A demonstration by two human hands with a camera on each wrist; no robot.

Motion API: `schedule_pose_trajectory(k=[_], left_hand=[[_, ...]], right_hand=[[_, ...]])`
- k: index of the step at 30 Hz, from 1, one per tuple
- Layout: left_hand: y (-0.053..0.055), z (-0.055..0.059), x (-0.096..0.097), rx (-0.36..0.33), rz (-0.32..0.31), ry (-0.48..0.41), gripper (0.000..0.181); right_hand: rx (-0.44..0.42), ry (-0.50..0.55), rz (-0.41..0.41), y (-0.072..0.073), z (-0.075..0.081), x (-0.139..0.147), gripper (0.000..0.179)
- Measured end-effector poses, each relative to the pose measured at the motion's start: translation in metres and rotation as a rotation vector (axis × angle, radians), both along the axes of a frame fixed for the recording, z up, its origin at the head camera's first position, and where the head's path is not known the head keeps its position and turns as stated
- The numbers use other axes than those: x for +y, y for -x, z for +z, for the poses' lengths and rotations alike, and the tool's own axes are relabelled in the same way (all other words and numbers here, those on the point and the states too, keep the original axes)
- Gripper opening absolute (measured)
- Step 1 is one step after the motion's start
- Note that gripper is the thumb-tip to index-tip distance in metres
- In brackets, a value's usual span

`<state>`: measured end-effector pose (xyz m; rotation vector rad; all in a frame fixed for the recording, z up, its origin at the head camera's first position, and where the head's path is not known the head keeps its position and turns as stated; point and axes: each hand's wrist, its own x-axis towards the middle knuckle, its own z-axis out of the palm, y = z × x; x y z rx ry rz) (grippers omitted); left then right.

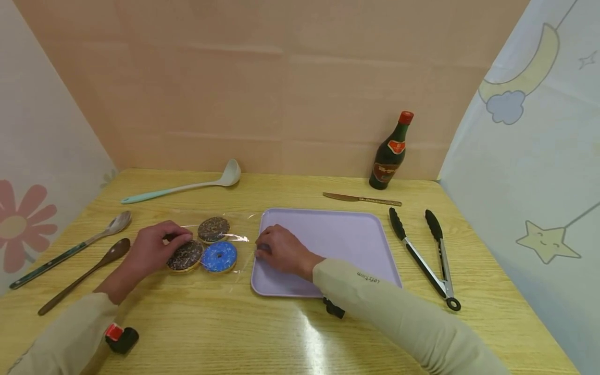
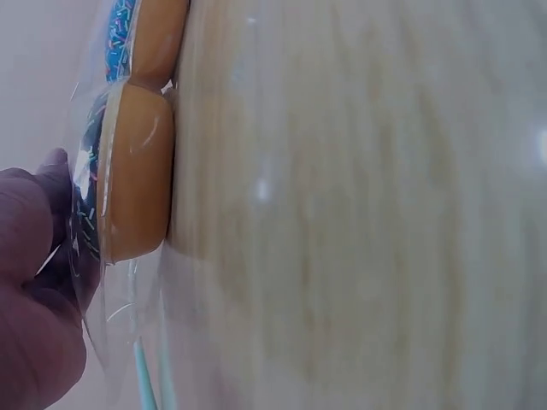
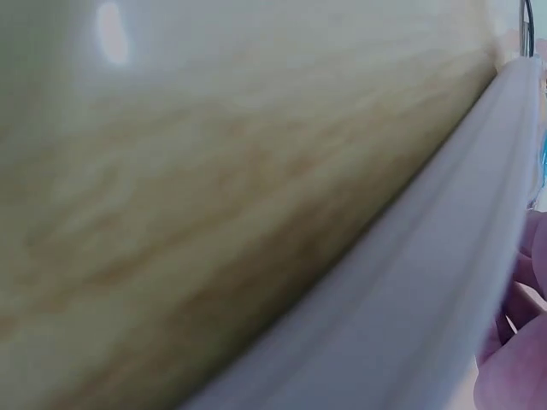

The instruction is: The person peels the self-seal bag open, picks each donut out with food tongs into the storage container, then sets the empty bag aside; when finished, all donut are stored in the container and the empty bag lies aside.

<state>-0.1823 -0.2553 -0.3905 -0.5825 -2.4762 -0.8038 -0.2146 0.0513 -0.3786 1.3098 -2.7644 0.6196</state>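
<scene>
A clear plastic bag lies on the table with three doughnuts inside: a blue-iced one and two chocolate-iced ones, the upper and the lower left. My left hand pinches the bag's film beside the lower-left doughnut; the left wrist view shows the fingers against the film, close to the sprinkled icing. My right hand, over the left side of a lilac tray, has its fingers curled at the bag's right edge. Its fingertips are partly hidden.
Left of the bag lie a slotted spoon and a wooden spoon. Behind are a ladle, a knife and a standing dark bottle. Tongs lie spread right of the tray.
</scene>
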Motion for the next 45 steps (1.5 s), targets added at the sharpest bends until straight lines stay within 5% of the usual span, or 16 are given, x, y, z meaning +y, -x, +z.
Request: schedule_pose_trajectory(k=[9, 22, 31, 39, 45], left_hand=[[0.004, 0.0, 0.004, 0.001, -0.023, 0.038, 0.012], [0.001, -0.002, 0.0, -0.155, -0.003, -0.093, 0.008], [0.003, -0.005, -0.004, -0.133, -0.017, -0.139, 0.007], [0.002, -0.005, -0.004, -0.144, -0.014, -0.148, 0.007], [-0.001, -0.003, -0.004, -0.142, 0.003, -0.138, 0.007]], right_hand=[[0.017, -0.006, 0.03, 0.0, 0.002, 0.0, 0.016], [0.035, -0.022, 0.033, -0.001, 0.0, -0.002, 0.015], [0.033, -0.02, 0.022, -0.003, 0.003, 0.003, 0.017], [0.053, 0.101, -0.057, -0.012, 0.01, 0.045, 0.011], [0.075, 0.144, -0.119, -0.032, 0.01, 0.102, 0.007]])
